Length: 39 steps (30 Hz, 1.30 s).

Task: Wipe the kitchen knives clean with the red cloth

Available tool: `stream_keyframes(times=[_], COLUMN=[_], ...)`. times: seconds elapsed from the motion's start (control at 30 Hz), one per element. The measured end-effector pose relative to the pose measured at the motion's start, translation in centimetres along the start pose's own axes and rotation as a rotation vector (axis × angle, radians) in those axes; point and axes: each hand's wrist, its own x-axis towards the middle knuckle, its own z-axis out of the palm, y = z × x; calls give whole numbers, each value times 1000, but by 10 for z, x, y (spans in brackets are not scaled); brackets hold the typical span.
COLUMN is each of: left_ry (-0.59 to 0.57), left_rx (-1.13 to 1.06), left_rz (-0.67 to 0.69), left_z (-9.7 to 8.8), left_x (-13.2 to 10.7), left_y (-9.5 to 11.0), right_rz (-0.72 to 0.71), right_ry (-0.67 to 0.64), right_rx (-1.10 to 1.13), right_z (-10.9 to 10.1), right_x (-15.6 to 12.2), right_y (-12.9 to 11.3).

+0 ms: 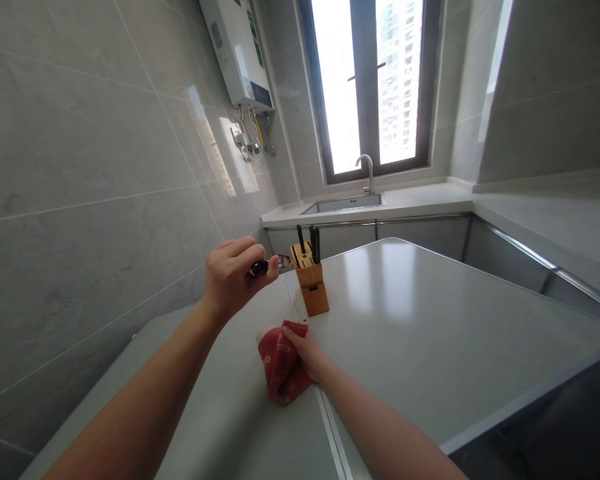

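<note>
My left hand (235,273) is closed around the black handle of a knife (260,268). Its short visible stretch of blade points right, towards the top of a wooden knife block (314,293); I cannot tell whether the tip touches the block or enters a slot. Several black-handled pieces (315,244) stand upright in the block's slots. Lower down, my right hand (305,353) grips a crumpled red cloth (284,367) with a pale pattern, just in front of the block and over the table.
The block stands on a glossy pale table (430,333) beside a seam. Behind it are a white counter (420,195), a sink (343,203) with a faucet (367,172), and a window. A tiled wall (105,247) rises close on the left, with a water heater (237,53) mounted high.
</note>
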Motion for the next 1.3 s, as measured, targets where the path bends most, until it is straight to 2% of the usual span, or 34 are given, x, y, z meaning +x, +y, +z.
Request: stream_keyframes(times=[0.23, 0.47, 0.6, 0.73, 1.0, 1.17, 1.3], left_ry=[-60, -83, -131, -124, -147, -295, -454], left_rx=[-19, -84, -105, -108, -86, -36, 43], left_rz=[40, -82, -88, -110, -158, -144, -171], left_z=[1, 22, 28, 32, 39, 41, 54], left_x=[18, 52, 63, 69, 71, 61, 49], left_y=[-5, -9, -8, -11, -23, -22, -17], right_rz=[26, 20, 7, -12, -34, -34, -14], right_ry=[-8, 14, 9, 8, -3, 3, -20], right_rx=[-8, -72, -117, -127, -116, -98, -70], right_z=[-2, -3, -3, -3, -2, 0, 0], right_x=[2, -2, -5, -5, -5, -6, -8], right_y=[2, -3, -4, -4, -3, -4, -5])
